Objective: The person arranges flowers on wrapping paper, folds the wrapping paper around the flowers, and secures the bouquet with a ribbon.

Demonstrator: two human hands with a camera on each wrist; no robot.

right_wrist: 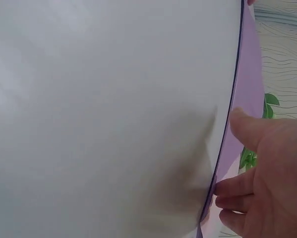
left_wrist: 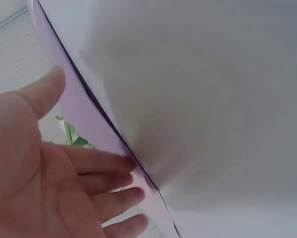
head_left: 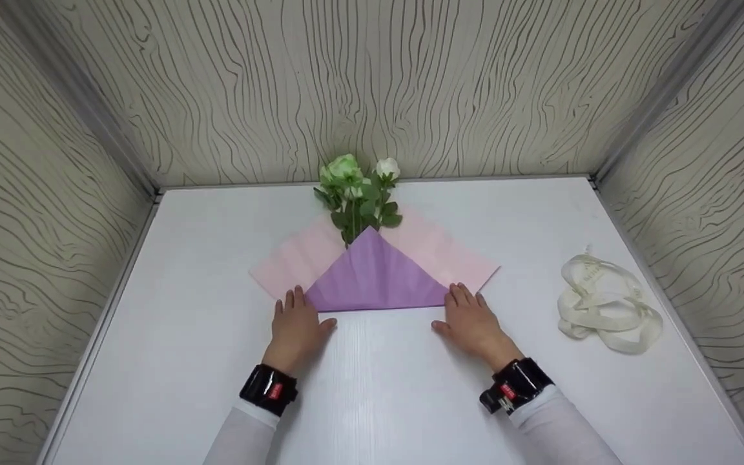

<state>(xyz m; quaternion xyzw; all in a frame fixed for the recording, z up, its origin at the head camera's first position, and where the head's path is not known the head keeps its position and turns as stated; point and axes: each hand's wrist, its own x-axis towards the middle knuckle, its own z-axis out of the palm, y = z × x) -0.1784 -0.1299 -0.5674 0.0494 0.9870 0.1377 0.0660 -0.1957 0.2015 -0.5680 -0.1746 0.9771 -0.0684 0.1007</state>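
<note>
A sheet of wrapping paper lies on the table, its purple flap folded up to a point over the pink side. Green and white flowers rise from behind the flap, their lower stems hidden by it. At the flap's left corner my left hand touches the folded edge with extended fingers, thumb held apart. My right hand does likewise at the right corner, its fingertips on the paper. In the right wrist view, the fingers meet the dark fold line.
A loose heap of cream ribbon lies on the right side of the white table. Wood-grain patterned walls enclose the back and both sides.
</note>
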